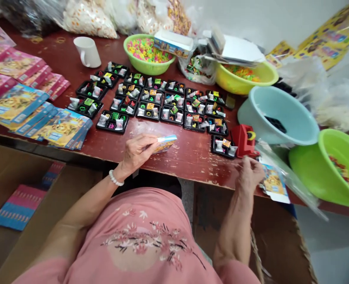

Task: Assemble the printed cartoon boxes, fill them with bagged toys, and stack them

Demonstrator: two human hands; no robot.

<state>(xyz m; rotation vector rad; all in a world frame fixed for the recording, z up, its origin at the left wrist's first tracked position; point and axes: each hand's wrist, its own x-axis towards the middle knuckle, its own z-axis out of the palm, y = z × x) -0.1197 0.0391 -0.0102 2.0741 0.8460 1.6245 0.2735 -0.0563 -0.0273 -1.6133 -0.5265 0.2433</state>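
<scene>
My left hand (139, 152) is closed around a small printed box (165, 142), held just above the red-brown table (189, 152) near its front edge. My right hand (249, 171) is pinched shut near the red tape dispenser (245, 140); what its fingertips hold is too small to make out. Beside that hand lie clear plastic sleeves with a printed card (273, 181). Several black trays (151, 104) filled with small coloured pieces and packets stand in rows behind my hands.
Stacks of flat printed boxes (29, 114) lie at the left. A white mug (87, 51), green bowls of coloured bits (147, 53), a yellow bowl (245, 77), a pale blue basin (277, 116) and a green basin (331, 169) ring the trays. Cardboard cartons (21, 189) stand below.
</scene>
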